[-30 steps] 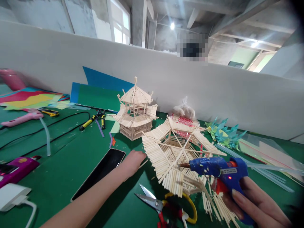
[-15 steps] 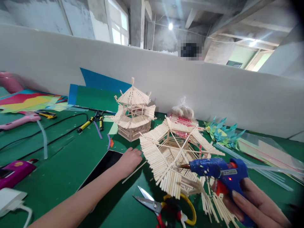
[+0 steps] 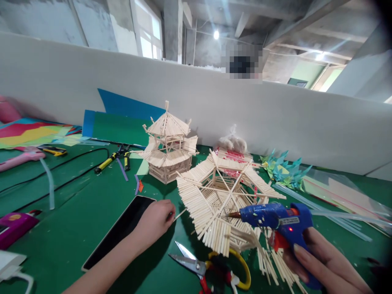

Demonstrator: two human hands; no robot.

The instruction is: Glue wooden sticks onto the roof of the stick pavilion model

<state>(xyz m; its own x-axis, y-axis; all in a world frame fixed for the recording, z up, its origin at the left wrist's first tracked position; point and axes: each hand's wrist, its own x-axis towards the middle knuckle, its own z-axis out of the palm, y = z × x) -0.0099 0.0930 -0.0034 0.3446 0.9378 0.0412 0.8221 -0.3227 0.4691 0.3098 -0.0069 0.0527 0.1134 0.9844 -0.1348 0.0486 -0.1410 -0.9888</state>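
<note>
- decent bare table (image 3: 76, 220) left of the phone (image 3: 107, 239), up to the cable (image 3: 75, 178)
- gap between left arm (image 3: 116, 257) and scissors (image 3: 197, 267), blades poke in tho
- near right's jammed: glue gun (image 3: 263, 214), loose sticks (image 3: 266, 263)
- small pagoda (image 3: 167, 159) blocks far middle

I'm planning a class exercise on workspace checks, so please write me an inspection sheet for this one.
Surface: green table, with small scraps on it.
Job's things: front model, its top an open frame of crossing sticks; blue glue gun, red light lit, nozzle over that model, contact unclear.
Clutter: scissors with blades apart, phone, pliers, loose sticks.
Hands: left hand pinches a thin stick; right hand grips the glue gun.
Cables: black cable looped at the left, white cable at the lower left corner.
Surroundings: white partition behind the table, lit bulb beyond.
Spills: nothing seen.
</note>
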